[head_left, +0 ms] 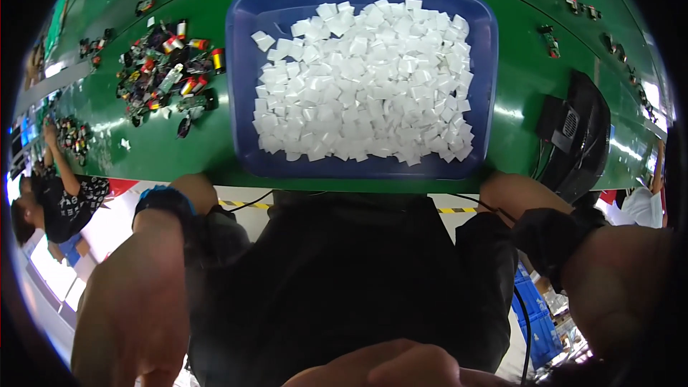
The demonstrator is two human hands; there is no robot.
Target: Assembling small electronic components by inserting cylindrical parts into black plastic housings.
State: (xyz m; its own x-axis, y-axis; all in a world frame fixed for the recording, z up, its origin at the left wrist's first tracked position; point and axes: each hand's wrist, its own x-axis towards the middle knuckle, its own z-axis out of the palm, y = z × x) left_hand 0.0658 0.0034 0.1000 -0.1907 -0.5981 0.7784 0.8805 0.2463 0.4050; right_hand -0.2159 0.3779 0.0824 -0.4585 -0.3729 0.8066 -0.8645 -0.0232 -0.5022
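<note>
Both of my hands are raised close to the camera, away from the table. My left hand (pixel 129 301) looms large at the lower left, a dark band with a blue edge at its wrist. My right hand (pixel 609 297) is at the lower right, shadowed, beyond another black wristband (pixel 548 236). The fingers of both are mostly hidden or outside the picture, so whether they hold anything does not show. In front of me a blue tray (pixel 241 100) lies on the green table, spread with many small white squares (pixel 365 86).
Left of the tray is a heap of small circuit boards (pixel 170 79) with coloured cylinders. A black device with a round grille (pixel 580 132) and cables stands at right. Scattered boards (pixel 550 41) lie farther off. A co-worker (pixel 72 197) reaches in at far left; blue crates (pixel 541 315) sit below right.
</note>
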